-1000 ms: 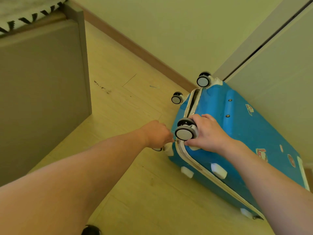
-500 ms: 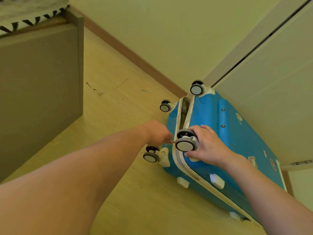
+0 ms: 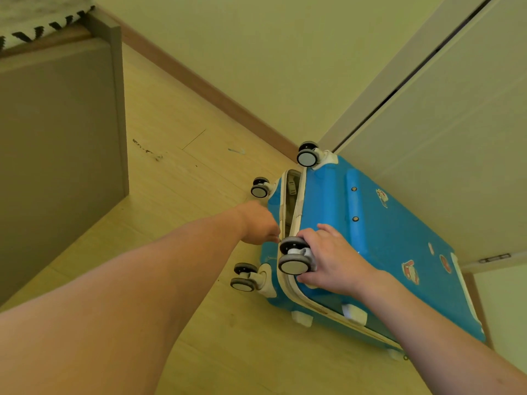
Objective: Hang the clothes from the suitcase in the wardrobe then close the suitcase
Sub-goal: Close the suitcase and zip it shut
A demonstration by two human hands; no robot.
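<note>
Blue suitcase (image 3: 379, 246) lies on the floor by the wardrobe door (image 3: 445, 155), lid down. Zip is done along the near side, gap open at the wheel end. Left hand (image 3: 258, 223) pinches at the zip; right hand (image 3: 330, 260) grips the corner by a wheel (image 3: 293, 265). Closing nearly finished, I'd say.

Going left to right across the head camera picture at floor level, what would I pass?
Grey bed frame panel → bare wooden floor → left hand at the suitcase's open seam → right hand on a wheel → blue suitcase shell with stickers → pale wardrobe door.
</note>
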